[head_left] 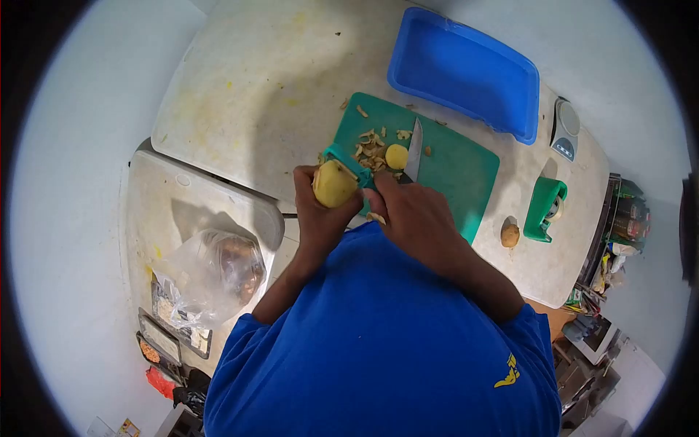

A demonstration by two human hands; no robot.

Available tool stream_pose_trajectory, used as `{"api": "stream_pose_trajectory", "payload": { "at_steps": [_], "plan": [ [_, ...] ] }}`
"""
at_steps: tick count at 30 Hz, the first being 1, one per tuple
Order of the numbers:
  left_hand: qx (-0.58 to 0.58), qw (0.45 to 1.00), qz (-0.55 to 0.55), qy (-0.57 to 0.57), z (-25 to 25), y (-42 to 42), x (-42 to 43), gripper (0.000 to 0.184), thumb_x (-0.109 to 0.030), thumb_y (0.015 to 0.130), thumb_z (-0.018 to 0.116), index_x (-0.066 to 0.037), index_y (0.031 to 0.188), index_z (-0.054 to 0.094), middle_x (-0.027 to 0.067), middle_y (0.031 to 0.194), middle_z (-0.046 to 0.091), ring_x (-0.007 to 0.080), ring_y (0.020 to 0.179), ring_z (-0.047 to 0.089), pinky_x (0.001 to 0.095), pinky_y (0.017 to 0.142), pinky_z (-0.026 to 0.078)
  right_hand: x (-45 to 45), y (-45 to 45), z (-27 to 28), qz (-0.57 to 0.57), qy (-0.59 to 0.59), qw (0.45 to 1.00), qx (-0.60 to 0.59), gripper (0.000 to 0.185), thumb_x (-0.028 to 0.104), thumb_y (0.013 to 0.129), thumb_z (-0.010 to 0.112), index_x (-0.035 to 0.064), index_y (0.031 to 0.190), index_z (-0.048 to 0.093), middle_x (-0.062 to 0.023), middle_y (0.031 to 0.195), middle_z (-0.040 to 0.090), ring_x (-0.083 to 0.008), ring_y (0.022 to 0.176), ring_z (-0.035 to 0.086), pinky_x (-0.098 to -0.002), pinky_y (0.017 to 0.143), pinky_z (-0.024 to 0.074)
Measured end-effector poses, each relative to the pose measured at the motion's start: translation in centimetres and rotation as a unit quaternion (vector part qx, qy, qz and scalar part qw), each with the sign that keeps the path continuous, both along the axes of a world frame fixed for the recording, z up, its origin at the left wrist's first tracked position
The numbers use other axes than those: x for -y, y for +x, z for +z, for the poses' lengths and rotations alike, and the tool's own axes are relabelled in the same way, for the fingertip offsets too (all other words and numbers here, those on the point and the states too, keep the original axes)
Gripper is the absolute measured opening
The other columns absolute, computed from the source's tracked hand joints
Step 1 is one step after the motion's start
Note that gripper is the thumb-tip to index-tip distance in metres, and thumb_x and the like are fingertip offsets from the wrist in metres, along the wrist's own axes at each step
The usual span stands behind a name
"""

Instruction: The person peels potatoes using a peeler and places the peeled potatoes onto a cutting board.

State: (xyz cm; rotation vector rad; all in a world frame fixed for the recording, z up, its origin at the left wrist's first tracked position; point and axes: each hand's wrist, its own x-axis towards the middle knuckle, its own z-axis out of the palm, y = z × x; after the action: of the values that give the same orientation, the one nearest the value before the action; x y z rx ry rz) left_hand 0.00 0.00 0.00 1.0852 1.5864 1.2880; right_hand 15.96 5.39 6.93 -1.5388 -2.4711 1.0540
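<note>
My left hand (318, 218) is closed around a mostly peeled potato (336, 185), holding it near the table's front edge. In my right hand (415, 211) is a green peeler (348, 164), its head lying across the upper side of the potato. Beyond both hands is a green cutting board (466, 164). On it are a heap of peelings (370, 150), a smaller peeled potato (397, 156) and a knife (414, 149) with its blade pointing away from me. The knife's handle is partly hidden behind my right hand.
A blue tray (466, 69) stands behind the board. To the right are an unpeeled potato (510, 234), a green tape dispenser (544, 210) and a kitchen scale (565, 130). A clear plastic bag (211, 273) with brown contents rests on the left table (156, 197).
</note>
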Motion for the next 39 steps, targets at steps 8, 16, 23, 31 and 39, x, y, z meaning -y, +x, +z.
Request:
{"api": "stream_pose_trajectory", "payload": {
  "at_steps": [8, 16, 23, 31, 39],
  "plan": [
    [0.025, 0.999, 0.036, 0.024, 1.0, -0.2, -0.6, 0.058, -0.010, 0.070, 0.083, -0.003, 0.106, 0.038, 0.0100, 0.099, 0.051, 0.0138, 0.089, 0.056, 0.0293, 0.077, 0.051, -0.1, 1.7, -2.5, -0.040, 0.047, 0.998, -0.031, 0.025, 0.028, 0.100, 0.049, 0.0042, 0.093, 0.048, -0.0197, 0.068, 0.060, -0.0412, 0.065, 0.060, -0.0512, 0.058, 0.0424],
    [0.005, 0.999, 0.023, -0.022, 0.5, 0.2, -1.0, 0.057, -0.014, 0.070, 0.084, -0.002, 0.105, 0.040, 0.0115, 0.099, 0.056, 0.0161, 0.089, 0.058, 0.0320, 0.076, 0.051, 0.9, -0.2, 0.7, 0.011, 0.071, 0.995, -0.070, 0.027, 0.027, 0.101, 0.044, 0.0022, 0.093, 0.049, -0.0167, 0.062, 0.061, -0.0360, 0.059, 0.062, -0.0477, 0.052, 0.0460],
    [0.004, 1.000, 0.026, -0.001, 0.6, 0.2, -1.0, 0.058, -0.014, 0.070, 0.084, -0.002, 0.105, 0.040, 0.0127, 0.099, 0.057, 0.0172, 0.090, 0.059, 0.0327, 0.077, 0.051, 1.1, -0.5, 0.9, 0.019, 0.071, 0.996, -0.046, 0.028, 0.028, 0.102, 0.043, 0.0022, 0.092, 0.049, -0.0157, 0.061, 0.062, -0.0350, 0.057, 0.063, -0.0461, 0.051, 0.0476],
    [-0.017, 0.996, 0.044, 0.075, 1.1, 0.2, -0.1, 0.059, -0.010, 0.069, 0.083, -0.004, 0.105, 0.037, 0.0116, 0.098, 0.055, 0.0161, 0.086, 0.058, 0.0333, 0.077, 0.051, -0.1, 1.0, -3.4, -0.017, 0.059, 0.997, 0.036, 0.027, 0.029, 0.101, 0.044, 0.0038, 0.093, 0.050, -0.0156, 0.065, 0.063, -0.0353, 0.061, 0.064, -0.0475, 0.055, 0.0486],
    [-0.014, 0.998, 0.040, 0.048, 0.8, 0.2, -0.9, 0.060, -0.009, 0.069, 0.083, -0.004, 0.107, 0.036, 0.0121, 0.097, 0.054, 0.0164, 0.088, 0.058, 0.0325, 0.076, 0.051, -2.2, 2.2, -2.5, -0.081, 0.099, 0.991, -0.036, 0.026, 0.031, 0.100, 0.049, 0.0055, 0.095, 0.050, -0.0190, 0.069, 0.061, -0.0404, 0.066, 0.062, -0.0516, 0.058, 0.0440]
  ]
}}
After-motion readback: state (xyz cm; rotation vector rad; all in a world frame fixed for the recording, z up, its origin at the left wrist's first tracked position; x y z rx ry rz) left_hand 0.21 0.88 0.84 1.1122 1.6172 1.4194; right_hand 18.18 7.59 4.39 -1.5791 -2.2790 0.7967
